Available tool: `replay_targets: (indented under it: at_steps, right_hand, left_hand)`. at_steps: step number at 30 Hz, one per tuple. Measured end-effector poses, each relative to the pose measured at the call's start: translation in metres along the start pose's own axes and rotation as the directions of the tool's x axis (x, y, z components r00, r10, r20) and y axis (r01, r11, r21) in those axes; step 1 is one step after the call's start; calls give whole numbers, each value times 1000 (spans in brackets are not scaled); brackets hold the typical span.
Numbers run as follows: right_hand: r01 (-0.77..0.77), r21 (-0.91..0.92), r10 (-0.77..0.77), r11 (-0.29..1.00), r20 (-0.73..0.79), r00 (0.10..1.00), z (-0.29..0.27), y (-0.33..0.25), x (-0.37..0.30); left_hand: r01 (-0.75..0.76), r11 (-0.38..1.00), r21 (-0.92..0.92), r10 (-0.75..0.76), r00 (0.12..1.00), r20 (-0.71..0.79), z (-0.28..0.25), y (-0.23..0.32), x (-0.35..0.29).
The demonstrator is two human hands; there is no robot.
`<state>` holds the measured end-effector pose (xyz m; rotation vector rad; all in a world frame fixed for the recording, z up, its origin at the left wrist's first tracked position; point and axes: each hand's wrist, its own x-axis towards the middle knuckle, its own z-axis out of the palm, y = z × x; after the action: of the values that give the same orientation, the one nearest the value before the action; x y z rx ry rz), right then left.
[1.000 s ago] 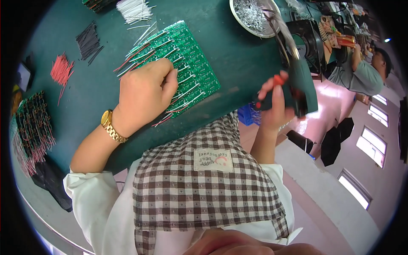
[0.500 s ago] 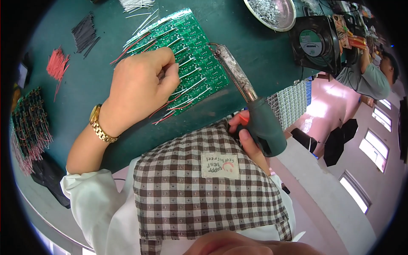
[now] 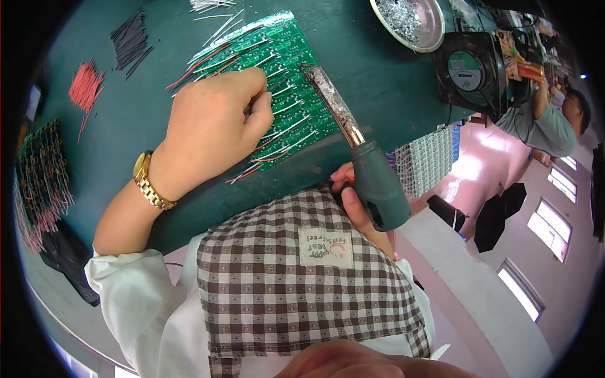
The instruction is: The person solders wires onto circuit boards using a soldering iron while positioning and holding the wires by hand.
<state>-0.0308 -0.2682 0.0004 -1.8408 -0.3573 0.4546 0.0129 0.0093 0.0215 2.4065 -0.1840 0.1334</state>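
Note:
My left hand (image 3: 214,116) is closed over a green circuit board (image 3: 287,39), fingers curled together at its middle. Whatever the fingertips pinch is hidden behind the hand. Rows of short white, black and red wires lie across the board, several ends sticking out past its left and lower edges. My right hand (image 3: 358,211) grips the dark green handle of a soldering iron (image 3: 381,186). Its scorched metal barrel slants up to the left, with the thin bent tip over the board's right part, right of my left hand. I cannot tell whether the tip touches the board.
Bundles of black wires (image 3: 129,39), red wires (image 3: 85,85) and white wires (image 3: 211,5) lie on the green table. Wired boards (image 3: 43,176) are piled at left. A bowl of metal scraps (image 3: 435,25) and a fan (image 3: 469,70) stand at right. Another person (image 3: 542,123) sits beyond.
The soldering iron in my right hand has moved left, bringing its tip further over the board. My left hand stays closed at nearly the same spot on the board; the whole view has shifted slightly.

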Motion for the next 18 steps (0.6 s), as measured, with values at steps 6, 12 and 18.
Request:
replay_targets:
  at_steps: [6, 12, 18]
  right_hand:
    - [140, -64, -148, 988, -142, 979, 3, -12, 8]
    - [67, 162, -37, 985, -180, 983, 0, -22, 0]
    - [66, 221, -48, 973, -83, 995, -10, -37, 1]
  left_hand:
    - [15, 999, -38, -14, 1000, 20, -4, 3, 1]
    - [-4, 997, -72, 11, 995, 97, -9, 0, 3]
    - [-44, 998, -38, 49, 990, 135, -10, -3, 4]
